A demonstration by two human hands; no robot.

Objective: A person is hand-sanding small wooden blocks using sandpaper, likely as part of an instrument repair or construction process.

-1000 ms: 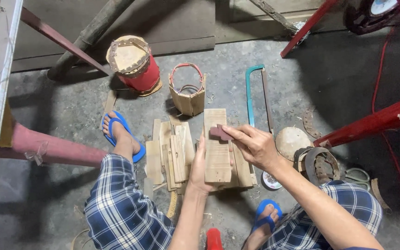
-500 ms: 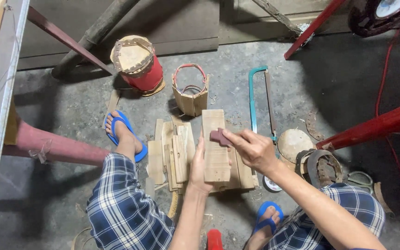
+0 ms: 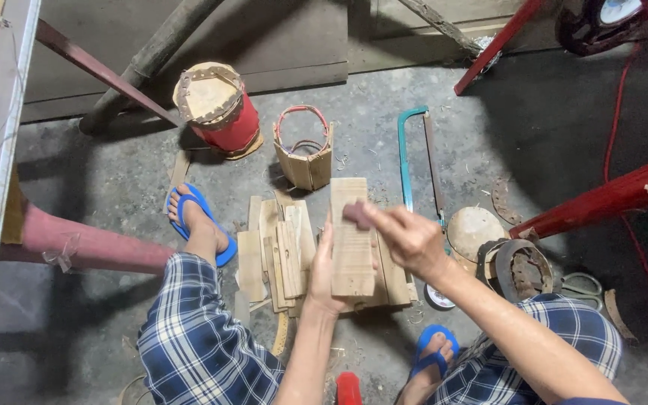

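My left hand (image 3: 322, 271) grips a flat wooden slat (image 3: 350, 234) from its left edge and holds it lengthwise above a pile of similar slats (image 3: 279, 251) on the concrete floor. My right hand (image 3: 408, 238) presses a small brown sanding piece (image 3: 355, 214) onto the slat's upper part, with the fingers curled around it. More slats (image 3: 393, 276) lie under the held one on the right.
A red drum-shaped wooden piece (image 3: 219, 112) and a small open wooden basket form (image 3: 305, 154) stand behind the pile. A green-framed hacksaw (image 3: 414, 161) lies to the right, by round wooden discs (image 3: 472, 229) and scissors (image 3: 583, 286). Red metal legs (image 3: 601, 199) stand right.
My right hand has slid the sanding piece a little along the slat's upper part. The left hand still holds the slat in the same place.
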